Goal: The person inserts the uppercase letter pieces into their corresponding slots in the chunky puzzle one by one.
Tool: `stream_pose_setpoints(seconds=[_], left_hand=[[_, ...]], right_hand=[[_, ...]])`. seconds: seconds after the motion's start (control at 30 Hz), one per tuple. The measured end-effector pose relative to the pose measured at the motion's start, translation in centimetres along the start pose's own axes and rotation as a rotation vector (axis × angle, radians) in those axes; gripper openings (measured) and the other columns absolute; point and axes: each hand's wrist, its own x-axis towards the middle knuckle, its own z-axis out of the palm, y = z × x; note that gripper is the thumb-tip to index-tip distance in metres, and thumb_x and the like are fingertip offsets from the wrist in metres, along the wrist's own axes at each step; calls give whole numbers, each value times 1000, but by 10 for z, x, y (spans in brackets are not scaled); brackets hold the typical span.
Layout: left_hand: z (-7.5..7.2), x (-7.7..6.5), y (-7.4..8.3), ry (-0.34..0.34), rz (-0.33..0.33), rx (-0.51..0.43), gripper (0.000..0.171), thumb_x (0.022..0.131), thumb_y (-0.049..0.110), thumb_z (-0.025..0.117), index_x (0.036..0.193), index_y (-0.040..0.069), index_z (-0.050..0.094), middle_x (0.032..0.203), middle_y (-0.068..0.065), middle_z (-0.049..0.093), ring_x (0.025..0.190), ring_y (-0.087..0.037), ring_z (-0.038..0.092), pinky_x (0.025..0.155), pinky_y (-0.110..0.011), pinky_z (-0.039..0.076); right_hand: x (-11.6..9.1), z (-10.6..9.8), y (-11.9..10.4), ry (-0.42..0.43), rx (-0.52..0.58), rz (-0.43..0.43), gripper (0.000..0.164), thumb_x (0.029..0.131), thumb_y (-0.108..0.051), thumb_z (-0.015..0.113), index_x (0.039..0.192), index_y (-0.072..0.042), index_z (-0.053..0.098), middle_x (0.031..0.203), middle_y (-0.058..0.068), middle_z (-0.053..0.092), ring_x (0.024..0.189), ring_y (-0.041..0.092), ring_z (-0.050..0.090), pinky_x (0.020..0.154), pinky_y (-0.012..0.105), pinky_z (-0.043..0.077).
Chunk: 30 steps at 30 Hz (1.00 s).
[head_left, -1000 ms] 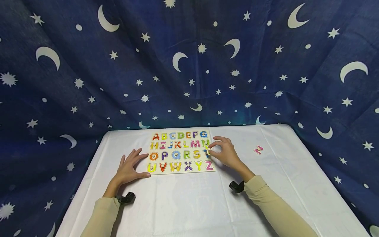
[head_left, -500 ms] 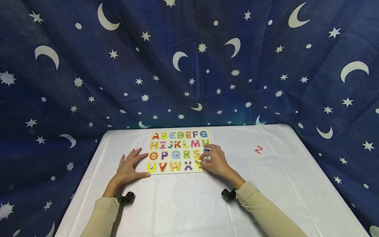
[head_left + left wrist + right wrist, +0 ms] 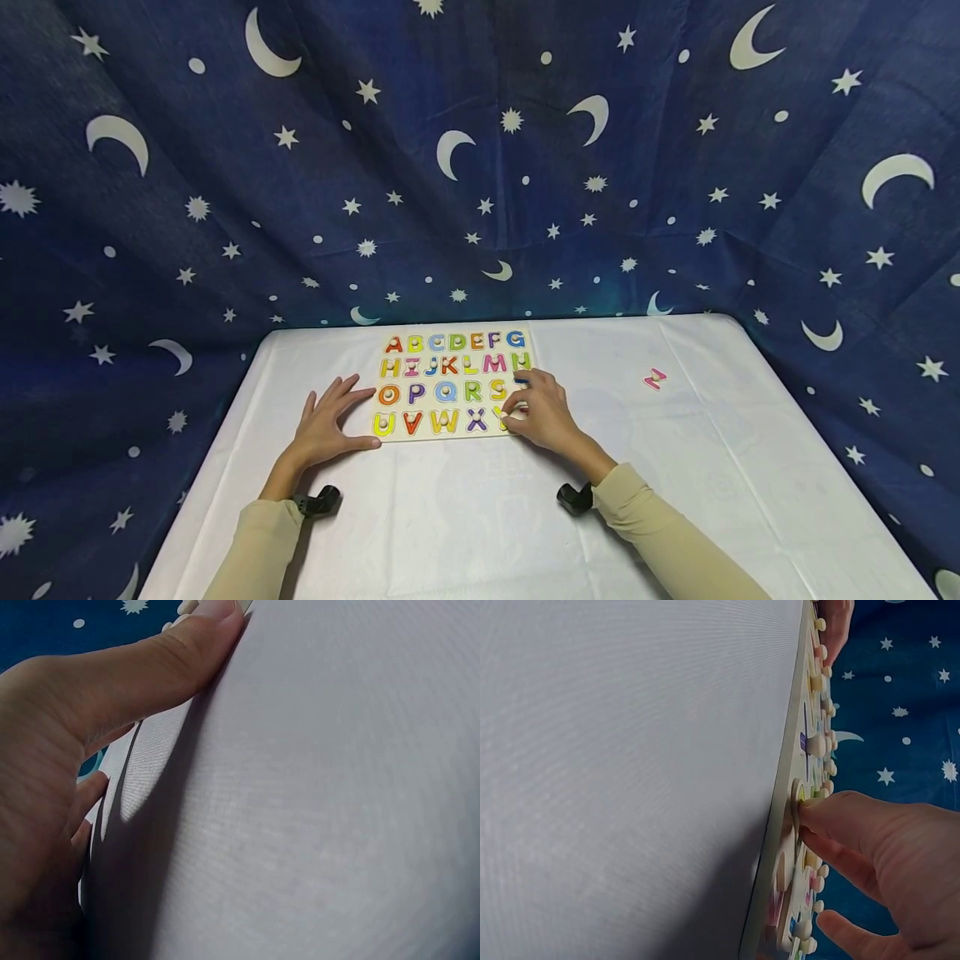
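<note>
A wooden alphabet puzzle board (image 3: 442, 437) lies on the table, with knobbed letters in several rows. My right hand (image 3: 546, 412) pinches the yellow letter Y piece (image 3: 796, 796) over the Y space in the bottom row. In the right wrist view the piece looks slightly tilted against the board; whether it sits in the recess I cannot tell. This hand covers the Z space and part of the T. My left hand (image 3: 324, 427) lies with fingers spread at the board's left edge, its thumb touching the lower left corner.
A pink letter piece shaped like a Z (image 3: 655, 379) lies on the white tablecloth (image 3: 720, 467), right of the board. Behind the table hangs a dark blue curtain (image 3: 405, 167) with moons and stars.
My right hand has carried the yellow Y from beside the T and N down and left to the bottom row, settling slightly lower in the last half second. The left hand stays in place.
</note>
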Motion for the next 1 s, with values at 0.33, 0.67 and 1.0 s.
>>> stream_pose_setpoints(seconds=[0.33,0.67,1.0], left_hand=[[-1,0,2,-2,-1,-6,93,64,58,91,143,19,60,163,-19,35,153,-46,16,119,-73,-3],[-2,1,1,-2,8,2,93,64,59,91,143,19,60,163,-20,34,153,-46,17,119,-73,-2],[-1,1,2,-9,1,1,93,65,58,91,143,19,60,163,-19,34,153,-46,16,119,-73,-2]], right_hand=[[-2,-2,-2,0,-63,-17,9,78,-17,85,81,-22,79,145,17,55,142,45,36,110,67,30],[-3,2,0,29,-53,-6,9,77,-18,86,81,-22,78,147,20,53,143,46,33,110,69,28],[-5,3,4,24,36,37,12,76,-19,88,80,-22,77,150,19,50,146,46,29,114,69,21]])
